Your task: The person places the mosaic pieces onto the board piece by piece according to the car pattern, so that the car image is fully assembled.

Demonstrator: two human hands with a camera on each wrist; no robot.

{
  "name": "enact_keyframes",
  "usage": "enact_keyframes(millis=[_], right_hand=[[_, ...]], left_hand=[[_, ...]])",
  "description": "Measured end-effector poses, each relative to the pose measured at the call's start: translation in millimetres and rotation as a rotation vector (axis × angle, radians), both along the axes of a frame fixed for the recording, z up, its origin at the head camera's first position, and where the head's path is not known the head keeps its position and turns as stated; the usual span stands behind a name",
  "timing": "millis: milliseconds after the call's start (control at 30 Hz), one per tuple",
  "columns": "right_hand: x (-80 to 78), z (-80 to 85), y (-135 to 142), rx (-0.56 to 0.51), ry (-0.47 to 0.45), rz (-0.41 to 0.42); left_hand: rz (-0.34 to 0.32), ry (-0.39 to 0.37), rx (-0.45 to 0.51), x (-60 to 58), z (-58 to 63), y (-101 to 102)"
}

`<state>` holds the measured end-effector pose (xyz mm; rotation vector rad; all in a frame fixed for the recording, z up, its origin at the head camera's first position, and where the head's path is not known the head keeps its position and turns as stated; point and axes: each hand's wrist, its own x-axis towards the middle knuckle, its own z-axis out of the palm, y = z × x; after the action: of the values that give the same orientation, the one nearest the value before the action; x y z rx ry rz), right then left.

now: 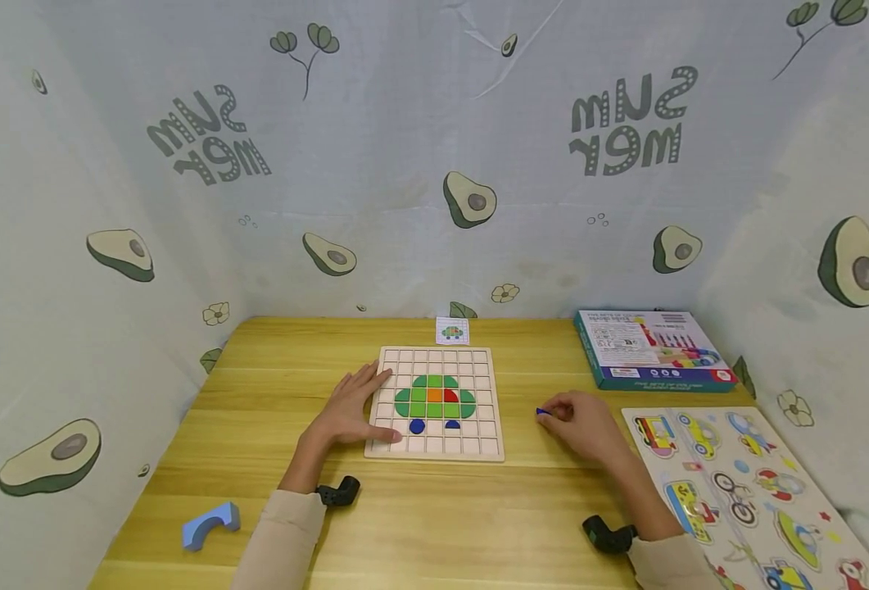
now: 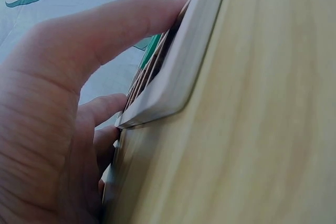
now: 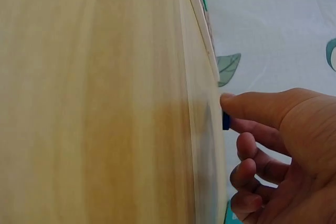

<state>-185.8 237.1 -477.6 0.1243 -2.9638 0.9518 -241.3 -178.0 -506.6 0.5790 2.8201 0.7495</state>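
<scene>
A wooden grid board [image 1: 484,447] lies on the table, with green, orange, red and blue pieces forming a car shape. Under the green body sit a full blue circle [image 1: 417,426] and a single blue half-circle [image 1: 452,424]. My left hand [image 1: 346,407] rests on the board's left side, thumb and fingers spread; in the left wrist view the thumb [image 2: 131,19] presses the board's face near its edge. To the right of the board, my right hand [image 1: 581,422] pinches a small blue piece [image 3: 226,120] between thumb and forefinger, above the table. Its full outline is hidden by the fingers.
A small picture card [image 1: 452,331] with the same car pattern lies behind the board. At the back right is a boxed set [image 1: 626,373]; a vehicle puzzle board [image 1: 762,471] lies in front of it. A blue arch block [image 1: 210,524] is at front left.
</scene>
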Motion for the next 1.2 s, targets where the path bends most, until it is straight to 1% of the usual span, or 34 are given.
enact_keyframes(millis=[133, 333, 433, 700, 967, 1200], right_hand=[[-3.1, 0.7, -5, -0.018, 0.017, 0.011], [-6.0, 3.4, -17, -0.038, 0.06, 0.061], [-6.5, 5.5, -26, -0.051, 0.064, 0.085], [-5.4, 9.7, -56, -0.081, 0.027, 0.122], [-4.5, 5.4, -85, -0.11, -0.034, 0.161], [-5.9, -1.3, -101, -0.135, -0.03, 0.215]], left_hand=[[-0.001, 0.004, 0.006, 0.1, 0.1, 0], [-0.009, 0.01, 0.008, 0.5, 1.3, -1], [-0.012, 0.015, 0.011, 0.7, 2.1, 0], [-0.003, 0.011, 0.002, 1.5, 3.7, 2], [0.004, 0.022, -0.004, 1.9, 2.5, 4], [0.003, 0.034, 0.018, 2.9, 3.4, 7]])
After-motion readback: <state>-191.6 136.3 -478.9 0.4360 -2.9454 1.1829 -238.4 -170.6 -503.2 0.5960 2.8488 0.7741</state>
